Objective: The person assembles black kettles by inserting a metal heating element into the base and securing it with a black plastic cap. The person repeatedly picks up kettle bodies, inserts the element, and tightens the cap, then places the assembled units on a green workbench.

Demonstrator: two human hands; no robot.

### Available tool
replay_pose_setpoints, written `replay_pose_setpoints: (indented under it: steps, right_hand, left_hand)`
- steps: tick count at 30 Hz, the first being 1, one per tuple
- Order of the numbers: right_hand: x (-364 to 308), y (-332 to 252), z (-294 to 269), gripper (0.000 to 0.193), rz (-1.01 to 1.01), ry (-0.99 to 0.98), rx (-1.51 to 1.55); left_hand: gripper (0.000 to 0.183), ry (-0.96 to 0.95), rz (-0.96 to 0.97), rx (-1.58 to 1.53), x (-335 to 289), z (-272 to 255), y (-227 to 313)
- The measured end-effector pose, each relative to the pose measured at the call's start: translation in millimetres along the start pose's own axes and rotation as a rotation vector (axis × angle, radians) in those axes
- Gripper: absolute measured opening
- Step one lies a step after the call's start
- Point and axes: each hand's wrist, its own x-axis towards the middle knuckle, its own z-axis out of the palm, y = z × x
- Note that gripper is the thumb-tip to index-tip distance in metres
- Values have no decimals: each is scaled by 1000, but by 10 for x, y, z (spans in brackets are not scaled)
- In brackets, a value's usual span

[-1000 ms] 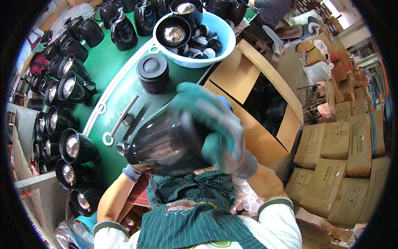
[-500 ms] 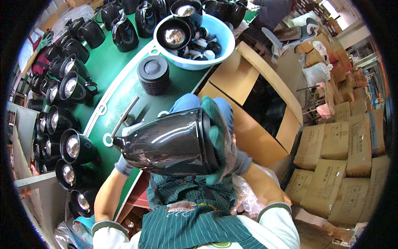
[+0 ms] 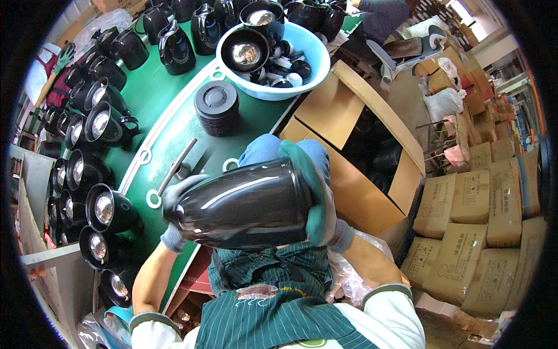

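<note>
A glossy black jug [image 3: 244, 203] lies on its side in front of me, its narrow spouted end to the left and its wide base to the right. My left hand [image 3: 181, 195], in a grey glove, grips the narrow end. Against the base is my right hand [image 3: 317, 200], in a green glove, its fingers wrapped round the edge. Just beyond the left hand a metal rod [image 3: 177, 164] slants up from the green table [image 3: 174, 125]. Farther off stands a stack of round black discs [image 3: 217, 107].
A light blue basin [image 3: 317, 61] holds black jugs and small black and white parts. Rows of black jugs [image 3: 107, 209] line the table's left. An open cardboard box [image 3: 331, 110] with dark items stands right, with stacked cartons [image 3: 456, 250] beyond. Other people are at the far edges.
The jug has rolled about its length and shifted slightly right and down. More of my left hand shows at the narrow end, and my right hand has shifted round the base.
</note>
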Motion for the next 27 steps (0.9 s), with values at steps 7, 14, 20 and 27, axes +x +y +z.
replay_pose_setpoints:
  steps: [7, 14, 20, 27]
  right_hand:
    - [30, -42, 33, 96, 211, -19, -85]
    - [208, -22, 43, 104, -301, 161, -91]
    - [85, -256, 55, 88, 231, 94, 196]
    - [324, -317, -210, 106, -570, 41, -234]
  left_hand:
    - [31, 61, 78, 336, -97, -187, -142]
    - [48, 2, 1, -276, -157, 38, -228]
    - [29, 139, 203, 327, -16, -160, -28]
    - [60, -435, -537, -849, -374, 155, -585]
